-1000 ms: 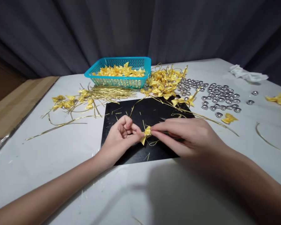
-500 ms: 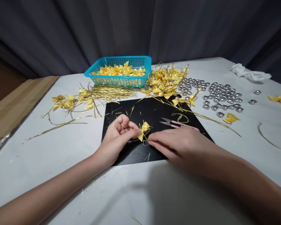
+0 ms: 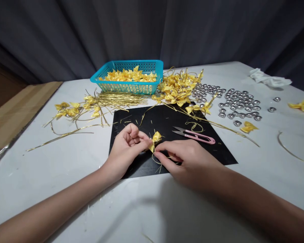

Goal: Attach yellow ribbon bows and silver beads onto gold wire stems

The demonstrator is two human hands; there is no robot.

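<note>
Between thumb and fingers, my left hand [image 3: 128,146] pinches a yellow ribbon bow [image 3: 156,137] above the black mat [image 3: 139,168]. My right hand [image 3: 186,157] is closed just below and right of the bow, its thumb and forefinger pinching a thin gold cord [image 3: 155,159] that hangs in a loop from the bow. Fingertips of both hands nearly meet there. Behind my right hand lies a pair of pink-handled thread snips [image 3: 196,135], blades pointing left. Small gold cord clippings are scattered over the mat.
A blue basket [image 3: 131,87] of yellow bows stands at the back. Beside it lie a bundle of gold cords [image 3: 121,100], a heap of corded bows [image 3: 177,89] and many silver heart beads [image 3: 243,101]. A white cloth [image 3: 270,79] sits far right, cardboard [image 3: 27,104] at left.
My right hand has moved left and slightly down, closer to the bow, uncovering the snips' pink handle. My left hand keeps its pinch on the bow in nearly the same place.
</note>
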